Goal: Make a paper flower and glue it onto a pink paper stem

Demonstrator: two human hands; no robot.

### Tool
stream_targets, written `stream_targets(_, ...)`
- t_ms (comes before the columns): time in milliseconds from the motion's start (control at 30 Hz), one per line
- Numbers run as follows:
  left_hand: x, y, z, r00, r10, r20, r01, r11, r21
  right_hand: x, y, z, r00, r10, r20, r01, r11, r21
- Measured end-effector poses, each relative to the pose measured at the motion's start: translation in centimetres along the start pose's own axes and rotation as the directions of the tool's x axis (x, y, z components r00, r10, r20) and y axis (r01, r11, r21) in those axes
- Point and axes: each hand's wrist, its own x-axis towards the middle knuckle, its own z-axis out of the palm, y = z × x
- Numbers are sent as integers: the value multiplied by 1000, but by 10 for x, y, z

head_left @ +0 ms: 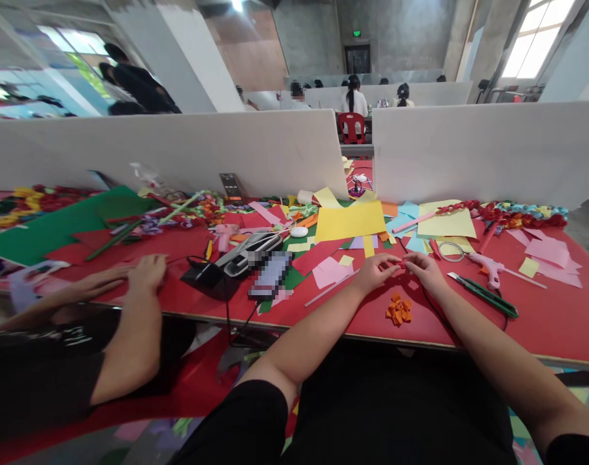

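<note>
Above the red tabletop, my left hand (pixel 378 271) and my right hand (pixel 424 268) meet fingertip to fingertip. Both are closed in a pinch on a small red piece of paper (pixel 402 263), mostly covered by the fingers. Just below them lies a little heap of orange paper pieces (pixel 399 310). To the right of my right hand rests a green utility knife (pixel 485 296), with a pink glue gun (pixel 493 271) behind it. Left of my left hand are pink paper sheets (pixel 330 271) and a thin pale stick (pixel 330 289).
A yellow sheet (pixel 350 221) and coloured scraps cover the table's back. A phone (pixel 271 274) and a black-grey device (pixel 241 258) stand to the left. Beside me, a co-worker's hands (pixel 146 271) rest on the table. White partitions (pixel 469 155) line the far edge.
</note>
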Motion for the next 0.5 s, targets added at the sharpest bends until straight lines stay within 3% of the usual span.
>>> stream_targets(267,1,-5,-1,997,-73,-26,71,996,-55,-6,-5,5,961,-274,-43,241,900,-364)
stream_targets(500,0,2,-1,997,-78,-2,78,995,-57,-4,-7,1,979,-201,-44,176,930,-322)
